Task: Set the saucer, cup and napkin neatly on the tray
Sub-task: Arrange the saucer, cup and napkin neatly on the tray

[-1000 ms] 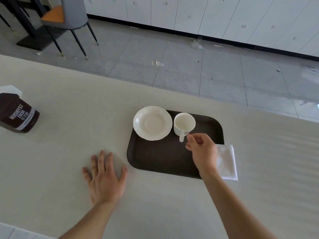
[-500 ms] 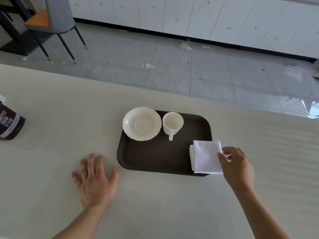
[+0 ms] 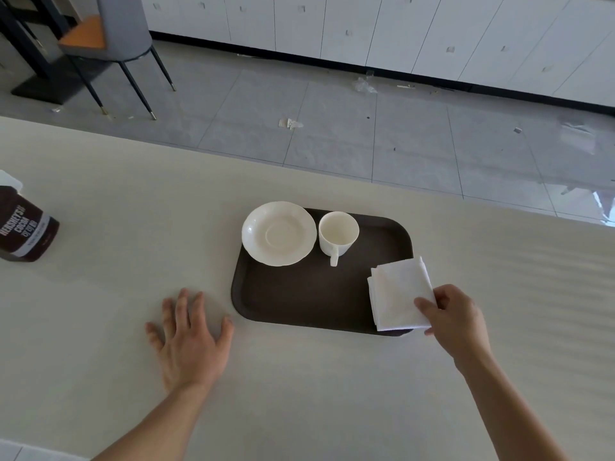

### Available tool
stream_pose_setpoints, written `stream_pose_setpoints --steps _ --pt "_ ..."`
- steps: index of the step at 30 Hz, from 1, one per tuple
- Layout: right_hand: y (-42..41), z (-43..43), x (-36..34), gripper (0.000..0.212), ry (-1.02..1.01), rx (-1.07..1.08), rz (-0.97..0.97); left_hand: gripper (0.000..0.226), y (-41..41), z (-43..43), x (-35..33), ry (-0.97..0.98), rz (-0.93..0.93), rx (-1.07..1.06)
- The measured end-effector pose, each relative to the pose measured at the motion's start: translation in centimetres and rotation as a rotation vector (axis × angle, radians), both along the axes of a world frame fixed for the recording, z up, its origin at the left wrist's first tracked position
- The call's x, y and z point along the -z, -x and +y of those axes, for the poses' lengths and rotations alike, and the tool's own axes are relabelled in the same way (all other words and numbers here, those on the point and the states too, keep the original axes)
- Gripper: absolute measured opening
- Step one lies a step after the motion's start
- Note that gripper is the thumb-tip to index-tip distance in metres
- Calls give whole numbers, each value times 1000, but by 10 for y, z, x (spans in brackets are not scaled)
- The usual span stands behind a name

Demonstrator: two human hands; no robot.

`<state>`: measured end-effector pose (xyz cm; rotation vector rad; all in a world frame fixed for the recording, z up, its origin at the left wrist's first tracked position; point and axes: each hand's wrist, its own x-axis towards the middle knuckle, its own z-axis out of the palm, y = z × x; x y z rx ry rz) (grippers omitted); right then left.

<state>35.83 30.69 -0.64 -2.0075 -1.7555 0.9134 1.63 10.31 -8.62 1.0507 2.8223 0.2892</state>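
Observation:
A dark brown tray lies on the pale counter. A cream saucer rests on its far left corner, overhanging the rim. Beside it stands a cream cup, upright, handle pointing toward me. A folded white napkin lies on the tray's right end, tilted. My right hand pinches the napkin's near right corner between thumb and fingers. My left hand lies flat on the counter, fingers spread, just left of the tray.
A brown cocoa container lies at the counter's left edge. Beyond the counter's far edge are a grey tiled floor, a chair and white cabinets.
My right hand left the cup's handle, went to the napkin at the tray's right edge and took hold of it. The napkin now lies further onto the tray. My left hand stayed put.

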Motion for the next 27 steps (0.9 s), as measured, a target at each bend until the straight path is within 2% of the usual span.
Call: stream_pose_setpoints --steps 4,7,9,18,21,24,27 --pt "11 12 -2 14 -60 95 159 76 0 0 1 -4 8 10" --pt "24 22 6 12 37 242 369 77 1 0 1 0 4 5" --pt "33 26 14 13 87 265 398 77 1 0 2 -2 4 1" --pt "68 37 23 24 26 224 295 77 0 0 -2 2 11 4" --pt "70 40 20 43 52 82 139 76 0 0 -2 -5 12 7" --pt "66 37 18 63 -18 -67 -22 75 0 1 -1 -5 15 11" --pt "62 29 15 73 -64 -138 -97 75 1 1 0 0 16 12"
